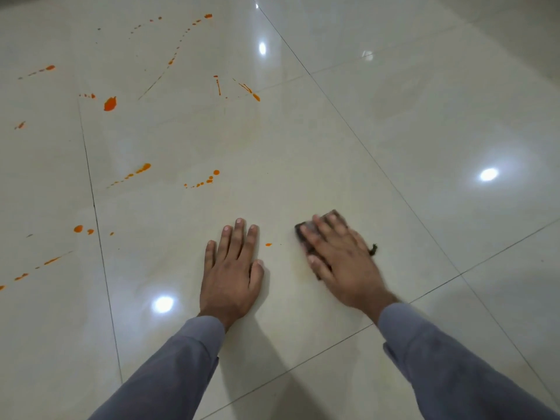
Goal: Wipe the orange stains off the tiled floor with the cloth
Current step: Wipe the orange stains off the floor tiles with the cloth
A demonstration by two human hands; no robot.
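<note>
My right hand (339, 262) presses flat on a dark cloth (303, 231) on the glossy cream tiled floor (394, 131); most of the cloth is hidden under the palm and looks blurred. My left hand (233, 268) rests flat on the tile with fingers apart, holding nothing. One small orange spot (268, 244) lies between the two hands. A faint yellowish smear (298, 272) shows just left of my right hand. Several orange stains spread further off: a dotted trail (209, 179), a streak (138, 172), a large blob (110, 104), drops (78, 228) at the left.
More orange splashes reach the far tiles near the top (207, 16) and the left edge (21, 276). Dark grout lines (94, 204) cross the floor. Ceiling lights reflect as bright spots (488, 174). Grey sleeves cover both forearms.
</note>
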